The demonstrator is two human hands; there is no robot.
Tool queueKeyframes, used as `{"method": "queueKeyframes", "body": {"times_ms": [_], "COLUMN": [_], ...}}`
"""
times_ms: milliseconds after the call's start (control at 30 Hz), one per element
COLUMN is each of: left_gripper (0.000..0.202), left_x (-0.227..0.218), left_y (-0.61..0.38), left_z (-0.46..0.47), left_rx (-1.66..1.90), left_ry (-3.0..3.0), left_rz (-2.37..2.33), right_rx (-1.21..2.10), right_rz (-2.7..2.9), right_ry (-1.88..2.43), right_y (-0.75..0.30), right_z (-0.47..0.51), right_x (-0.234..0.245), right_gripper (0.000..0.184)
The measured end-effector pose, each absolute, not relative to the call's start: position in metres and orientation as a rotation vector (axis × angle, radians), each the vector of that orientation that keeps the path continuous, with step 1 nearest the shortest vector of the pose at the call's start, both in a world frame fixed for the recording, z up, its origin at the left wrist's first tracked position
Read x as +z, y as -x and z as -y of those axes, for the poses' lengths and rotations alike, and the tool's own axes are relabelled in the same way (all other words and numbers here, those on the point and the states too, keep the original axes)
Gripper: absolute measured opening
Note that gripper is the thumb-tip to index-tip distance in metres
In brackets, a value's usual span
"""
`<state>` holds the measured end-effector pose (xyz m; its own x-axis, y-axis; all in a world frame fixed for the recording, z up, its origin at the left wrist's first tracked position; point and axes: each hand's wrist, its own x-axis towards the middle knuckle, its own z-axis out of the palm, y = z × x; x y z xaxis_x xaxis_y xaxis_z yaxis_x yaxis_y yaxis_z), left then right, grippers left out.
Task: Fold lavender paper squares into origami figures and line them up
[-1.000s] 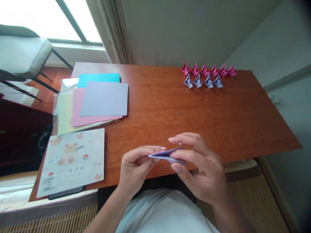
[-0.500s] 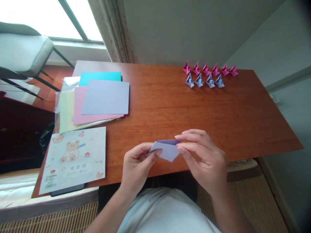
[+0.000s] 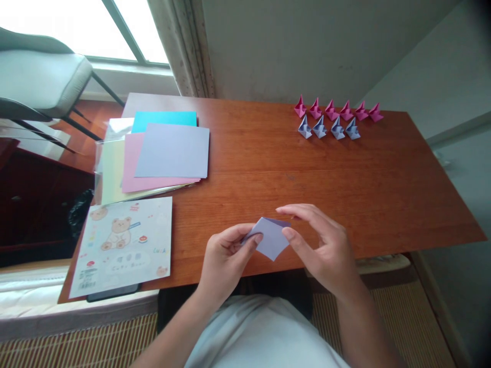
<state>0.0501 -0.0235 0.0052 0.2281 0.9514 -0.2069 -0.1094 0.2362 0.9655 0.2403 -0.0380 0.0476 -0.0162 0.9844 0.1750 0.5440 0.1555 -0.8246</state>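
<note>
Bright window (image 3: 88,25) and wooden table (image 3: 245,174) lie beyond folded lilac paper (image 3: 273,242).

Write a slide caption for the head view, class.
The left hand pinches folded lavender paper, right hand at its edge; six pink figures and four lavender figures stand on the wooden table.

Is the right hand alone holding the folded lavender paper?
No, the left hand pinches the folded lavender paper at its left side, thumb in front.
</note>
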Motion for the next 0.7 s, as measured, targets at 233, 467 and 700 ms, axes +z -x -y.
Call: {"method": "queueKeyframes", "body": {"times_ms": [233, 467, 700], "left_gripper": [0.012, 0.015, 0.017], "left_x": [0.005, 0.008, 0.011], "left_y": [-0.048, -0.048, -0.049], "left_z": [0.024, 0.023, 0.022], "left_rx": [0.84, 0.768, 0.739], "left_ry": [-1.263, -1.28, -1.221], "left_rz": [-1.015, -1.002, -0.973], "right_rx": [1.034, 1.11, 1.054], "right_rz": [1.627, 1.596, 1.62], "right_ry": [1.463, 1.44, 1.438], "right_y": [-0.238, -0.238, -0.237], "right_z": [0.026, 0.025, 0.024], "right_x": [0.05, 0.045, 0.044], "right_gripper": [0.01, 0.011, 0.011]}}
